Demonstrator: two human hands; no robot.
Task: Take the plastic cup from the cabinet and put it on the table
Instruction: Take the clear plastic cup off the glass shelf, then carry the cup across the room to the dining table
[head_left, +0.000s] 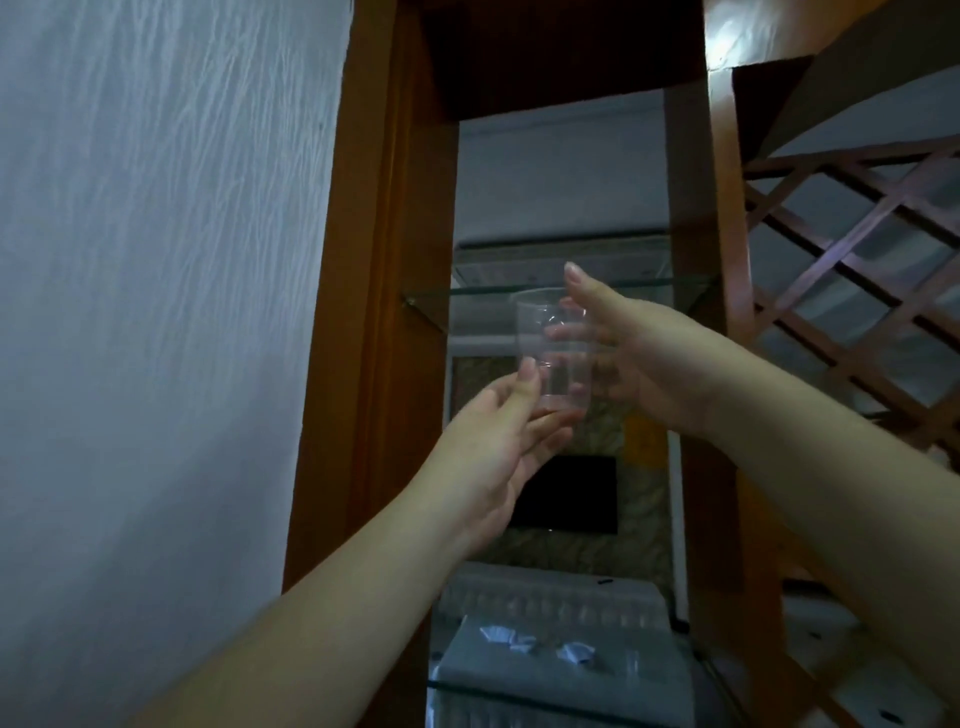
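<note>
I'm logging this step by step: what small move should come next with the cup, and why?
Probably draw the clear plastic cup back from the wooden cabinet and lower it: the left hand pinches its base, the right hand touches its far side.

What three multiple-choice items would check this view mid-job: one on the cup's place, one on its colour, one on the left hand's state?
1. Where is the plastic cup?
A. Standing on the glass shelf.
B. In the air between both hands.
C. On a table.

2. What colour is the cup?
A. Clear.
B. Red.
C. Black.

3. What is the left hand doing?
A. Hanging idle.
B. Clenched on nothing.
C. Holding the cup's base.

Answers:
1 B: the cup hangs below the glass shelf, with the left hand beneath it and the right hand beside it.
2 A: the right hand's fingers show through it.
3 C: its thumb lies on the cup's side, and its fingers are under the base.
</note>
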